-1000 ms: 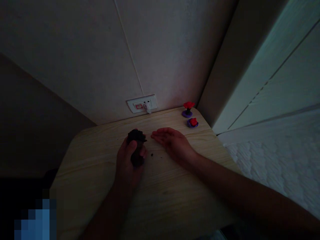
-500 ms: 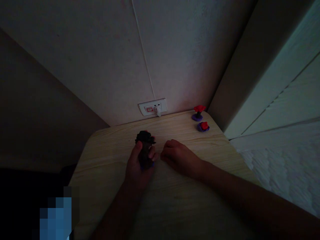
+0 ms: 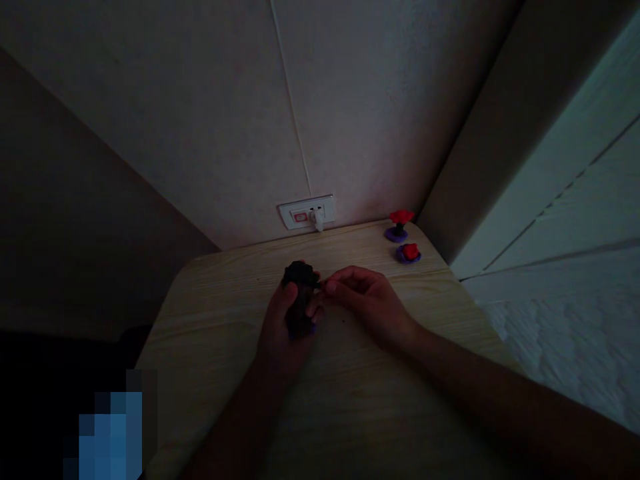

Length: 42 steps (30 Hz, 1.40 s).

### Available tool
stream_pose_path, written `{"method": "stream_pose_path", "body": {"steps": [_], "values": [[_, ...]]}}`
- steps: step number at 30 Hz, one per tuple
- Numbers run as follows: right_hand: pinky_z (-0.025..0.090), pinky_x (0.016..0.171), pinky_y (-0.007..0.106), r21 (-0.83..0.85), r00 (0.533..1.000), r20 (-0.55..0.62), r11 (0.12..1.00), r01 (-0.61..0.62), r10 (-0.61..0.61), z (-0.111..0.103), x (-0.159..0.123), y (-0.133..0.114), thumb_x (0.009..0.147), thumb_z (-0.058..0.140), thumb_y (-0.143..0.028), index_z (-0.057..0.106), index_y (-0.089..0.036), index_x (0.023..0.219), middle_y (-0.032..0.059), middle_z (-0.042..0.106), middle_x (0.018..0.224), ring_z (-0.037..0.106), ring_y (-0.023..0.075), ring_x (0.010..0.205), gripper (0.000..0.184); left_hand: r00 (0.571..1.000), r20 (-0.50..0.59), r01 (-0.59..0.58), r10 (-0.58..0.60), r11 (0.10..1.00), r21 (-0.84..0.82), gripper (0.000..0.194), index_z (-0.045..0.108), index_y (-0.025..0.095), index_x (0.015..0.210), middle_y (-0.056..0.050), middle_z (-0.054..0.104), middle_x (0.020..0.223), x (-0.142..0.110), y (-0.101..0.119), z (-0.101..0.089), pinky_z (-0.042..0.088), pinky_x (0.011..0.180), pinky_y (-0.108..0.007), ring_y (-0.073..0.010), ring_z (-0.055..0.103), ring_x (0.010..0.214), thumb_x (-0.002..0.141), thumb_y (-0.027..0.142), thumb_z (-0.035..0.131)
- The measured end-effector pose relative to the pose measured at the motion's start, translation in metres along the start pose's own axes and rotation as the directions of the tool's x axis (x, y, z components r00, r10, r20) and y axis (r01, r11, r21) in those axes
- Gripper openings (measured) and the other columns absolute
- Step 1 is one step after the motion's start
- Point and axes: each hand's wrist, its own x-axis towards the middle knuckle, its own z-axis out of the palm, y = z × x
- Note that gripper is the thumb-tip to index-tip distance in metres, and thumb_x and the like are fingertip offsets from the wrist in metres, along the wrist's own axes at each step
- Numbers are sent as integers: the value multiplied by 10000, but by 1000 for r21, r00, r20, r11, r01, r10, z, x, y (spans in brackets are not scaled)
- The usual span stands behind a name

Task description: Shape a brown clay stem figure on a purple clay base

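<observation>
My left hand is wrapped round a dark clay-like figure with a wide, ragged black top, a brownish-black stem and a purple base. The thumb lies across the figure's front, just under the top. At the right edge of that top, the thumb and fingers of my right hand are pinched together. Whatever is in the pinch is too small and dark to make out. Both hands are above the wooden tabletop.
Toward the back right corner stands a small red-topped figure on a purple base. In front of it sits a red lump in a purple dish. A wall socket with a white plug is behind the table. White quilted bedding lies at right.
My right hand has risen from the tabletop to the black top's edge, its fingers now in a pinch. My left hand and the figure have shifted slightly right.
</observation>
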Motion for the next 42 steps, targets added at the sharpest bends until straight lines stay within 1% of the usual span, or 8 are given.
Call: {"method": "stream_pose_path", "body": {"steps": [5, 13, 22, 26, 30, 35, 38, 42], "values": [[596, 633, 290, 77, 1000, 11, 997, -17, 17, 7, -1, 3, 710, 885, -307, 725, -166, 769, 9, 765, 680, 704, 147, 585, 221, 1000, 19, -11, 11, 1000, 29, 442, 663, 180, 1092, -34, 702, 934, 0, -4, -1, 447, 510, -214, -61, 515, 550, 725, 336, 854], [602, 600, 273, -56, 991, -102, 995, 77, -82, 9, -3, -1, 638, 926, -306, 734, -202, 709, -8, 758, 684, 679, 129, 573, 229, 999, -1, -47, 48, 993, 109, 339, 679, 175, 981, -29, 696, 966, -1, -4, 0, 445, 513, -218, -54, 517, 557, 741, 359, 831], [603, 543, 281, -13, 995, -59, 997, 79, -80, 5, 1, 4, 668, 916, -370, 709, -186, 774, -8, 745, 657, 691, 144, 540, 297, 999, 50, 4, -8, 997, 83, 363, 682, 140, 969, -5, 623, 757, -1, -6, 0, 426, 512, -209, -65, 480, 550, 747, 385, 832], [624, 646, 278, -178, 970, -88, 962, 208, -227, -1, -1, 7, 693, 912, -296, 735, -208, 911, -2, 774, 752, 745, 155, 673, 294, 998, 44, 36, -38, 998, 53, 372, 689, 128, 940, -7, 626, 766, -2, -6, 1, 423, 502, -201, -58, 476, 545, 726, 384, 852], [628, 726, 304, -479, 909, 87, 783, 398, -408, -8, -3, 2, 850, 797, -271, 739, -254, 1171, 12, 787, 865, 757, 164, 752, 327, 997, 38, 70, -71, 997, 30, 354, 687, 134, 903, -3, 628, 766, -4, -5, 0, 430, 496, -205, -58, 482, 540, 717, 383, 856], [591, 788, 287, -661, 723, 469, 341, 668, -506, -17, 2, -12, 948, 676, -181, 568, -291, 1448, 24, 762, 943, 708, 144, 799, 523, 997, 51, 50, -56, 992, 113, 316, 678, 135, 873, -2, 615, 758, -3, -2, -5, 424, 502, -212, -60, 482, 538, 733, 371, 833], [585, 777, 293, -657, 695, 569, 266, 705, -439, -22, 5, -17, 991, 599, -181, 566, -272, 1451, 62, 741, 999, 699, 161, 850, 469, 997, 56, 38, -49, 984, 172, 292, 673, 140, 866, 16, 584, 704, -2, 0, -7, 414, 485, -212, -63, 476, 516, 724, 335, 836], [584, 768, 295, -662, 702, 585, 261, 702, -407, -25, 6, -14, 1004, 576, -196, 603, -252, 1406, 73, 738, 1008, 694, 166, 850, 406, 999, 1, 47, -49, 977, 208, 343, 703, 133, 947, -11, 639, 735, -1, 0, -7, 444, 485, -210, -95, 554, 568, 707, 332, 846]]}}
